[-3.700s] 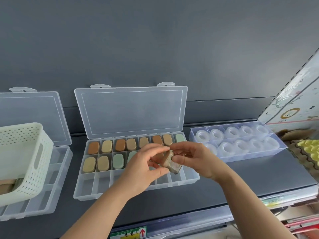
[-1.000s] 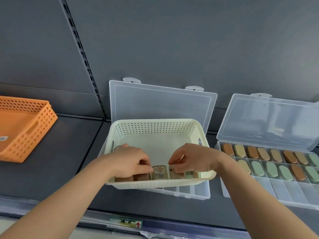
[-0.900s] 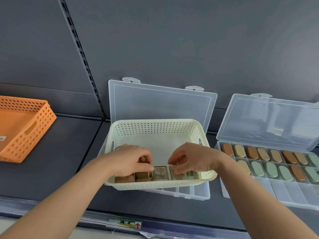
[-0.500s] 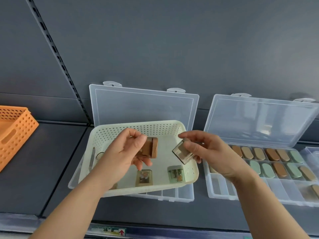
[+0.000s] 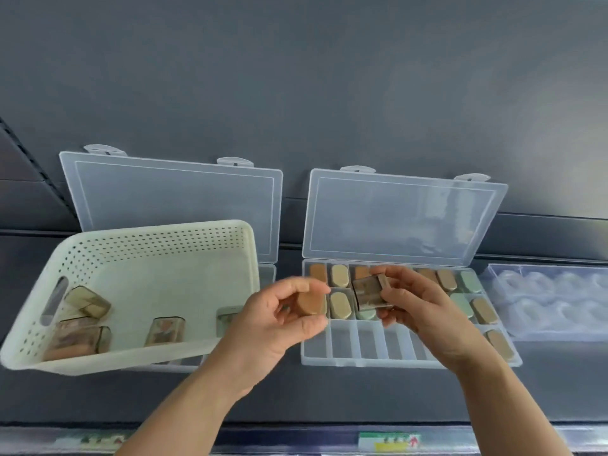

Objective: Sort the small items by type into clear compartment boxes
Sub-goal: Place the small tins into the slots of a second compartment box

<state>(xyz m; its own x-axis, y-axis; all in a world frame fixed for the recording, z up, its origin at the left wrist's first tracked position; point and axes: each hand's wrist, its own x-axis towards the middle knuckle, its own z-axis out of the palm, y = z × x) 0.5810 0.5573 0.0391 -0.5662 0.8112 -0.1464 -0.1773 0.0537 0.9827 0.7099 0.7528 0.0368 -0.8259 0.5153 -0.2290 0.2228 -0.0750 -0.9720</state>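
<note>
My left hand [image 5: 279, 320] holds a small brown oval item [image 5: 311, 304] at the left edge of the clear compartment box [image 5: 411, 360]. Over the box's upper rows my right hand [image 5: 414, 307] pinches a clear-wrapped packet [image 5: 370, 292]. Two rows of the box hold brown, tan and green oval items [image 5: 340, 276]; the front row is mostly bare, with one tan item [image 5: 500, 343] at its right end. A cream perforated basket [image 5: 108, 245] on the left holds several wrapped packets [image 5: 164, 330].
The basket rests on a second open clear box [image 5: 171, 195] whose lid leans on the grey back wall. A clear tray of white rings [image 5: 552, 301] stands at the right. All sits on a dark shelf [image 5: 329, 396] with a labelled front edge.
Both hands took items out of the basket and carried them right to the compartment box. The view has swung right, so the orange basket is out of sight.
</note>
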